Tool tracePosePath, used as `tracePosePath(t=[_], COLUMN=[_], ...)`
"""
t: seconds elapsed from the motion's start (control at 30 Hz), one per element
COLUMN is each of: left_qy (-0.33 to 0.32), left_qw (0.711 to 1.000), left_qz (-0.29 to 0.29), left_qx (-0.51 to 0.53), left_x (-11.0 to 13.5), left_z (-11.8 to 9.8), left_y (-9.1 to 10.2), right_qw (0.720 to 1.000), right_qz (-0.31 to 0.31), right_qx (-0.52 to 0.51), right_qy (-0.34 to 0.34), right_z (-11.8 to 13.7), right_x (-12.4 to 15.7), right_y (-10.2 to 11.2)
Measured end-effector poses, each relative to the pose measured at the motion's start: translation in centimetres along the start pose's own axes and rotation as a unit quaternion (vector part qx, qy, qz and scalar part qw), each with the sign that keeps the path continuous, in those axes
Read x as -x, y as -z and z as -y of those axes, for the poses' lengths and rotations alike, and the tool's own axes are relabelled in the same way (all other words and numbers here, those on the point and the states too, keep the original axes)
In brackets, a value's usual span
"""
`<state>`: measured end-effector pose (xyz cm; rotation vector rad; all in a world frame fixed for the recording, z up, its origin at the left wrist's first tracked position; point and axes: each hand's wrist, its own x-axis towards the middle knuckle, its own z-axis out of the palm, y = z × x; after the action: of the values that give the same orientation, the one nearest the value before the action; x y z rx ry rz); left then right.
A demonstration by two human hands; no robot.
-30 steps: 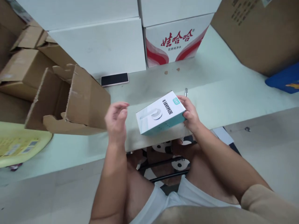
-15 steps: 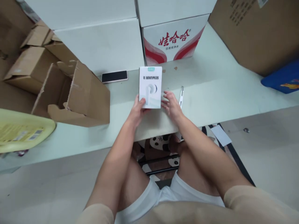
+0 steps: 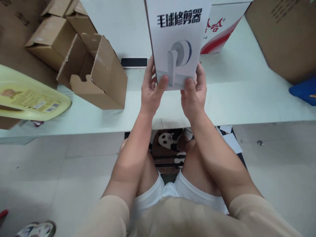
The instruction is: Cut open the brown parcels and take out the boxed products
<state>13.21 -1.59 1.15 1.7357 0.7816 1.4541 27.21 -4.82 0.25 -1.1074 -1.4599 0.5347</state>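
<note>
A white lint remover box (image 3: 180,49) is raised close to the camera above the table, its front printed with dark Chinese characters and a picture of the device. My left hand (image 3: 153,85) grips its lower left corner, thumb on the front face. On the lower right corner my right hand (image 3: 195,89) is closed the same way, thumb in front and fingers along the side and behind. Behind the box, near my left fingers, a phone (image 3: 134,62) lies on the table with its dark screen up.
An open cardboard box (image 3: 98,72) stands on the pale table (image 3: 247,95) at left, beside a yellow bottle (image 3: 32,95). White cartons (image 3: 116,26) line the back. A large brown carton (image 3: 288,39) and a blue object (image 3: 304,92) stand at right.
The lint remover box has come up nearer the camera and looks much larger. My right hand, beside it before, now holds it too. The view has shifted, and the box hides the carton's lettering partly.
</note>
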Motion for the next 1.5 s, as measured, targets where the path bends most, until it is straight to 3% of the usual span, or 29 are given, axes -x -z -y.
tracePosePath(t=[0.13,0.27,0.37,0.43,0.53,0.6,0.77,0.9,1.0,1.13,1.2,1.33,1.5], left_qy=[-0.007,0.019,0.077,0.139,0.211,0.222,0.179,0.175,0.19,0.205,0.221,0.219,0.215], left_qw=[0.998,0.995,0.993,0.982,0.96,0.95,0.929,0.921,0.915,0.896,0.872,0.813,0.775], left_qz=[-0.007,0.003,0.052,0.106,0.166,0.185,0.246,0.274,0.287,0.315,0.353,0.437,0.453], left_qx=[-0.07,-0.098,-0.08,-0.066,-0.081,-0.116,-0.211,-0.214,-0.213,-0.236,-0.257,-0.316,-0.383], left_x=[-0.5,-0.6,-0.2,0.4,1.5,2.0,2.0,1.1,0.7,0.4,0.2,0.0,-0.1], left_z=[-0.6,-1.2,-0.8,0.0,1.5,2.4,3.4,3.3,3.2,3.5,3.8,4.5,4.9], left_y=[-0.8,-1.2,-0.9,-0.4,0.5,1.0,2.1,2.1,1.7,1.2,1.0,0.2,-0.5], right_qw=[0.999,0.999,0.991,0.972,0.921,0.894,0.868,0.858,0.845,0.815,0.805,0.828,0.858], right_qz=[-0.006,-0.024,-0.039,-0.057,-0.108,-0.162,-0.31,-0.382,-0.365,-0.342,-0.32,-0.257,-0.237], right_qx=[0.042,-0.01,-0.091,-0.167,-0.255,-0.28,-0.242,-0.045,0.106,0.206,0.23,0.223,0.229], right_qy=[0.005,-0.027,-0.089,-0.157,-0.274,-0.309,-0.305,-0.341,-0.376,-0.42,-0.444,-0.445,-0.395], right_z=[0.2,0.4,0.1,-0.3,-1.2,-1.8,-4.8,-8.2,-10.1,-12.2,-13.5,-16.7,-20.7], right_x=[-0.2,-0.1,0.6,1.2,1.6,1.5,0.9,-0.2,-2.1,-5.8,-7.8,-11.9,-15.9], right_y=[-0.1,0.0,0.4,0.7,1.7,2.9,8.3,13.5,17.1,20.6,21.6,22.0,21.9])
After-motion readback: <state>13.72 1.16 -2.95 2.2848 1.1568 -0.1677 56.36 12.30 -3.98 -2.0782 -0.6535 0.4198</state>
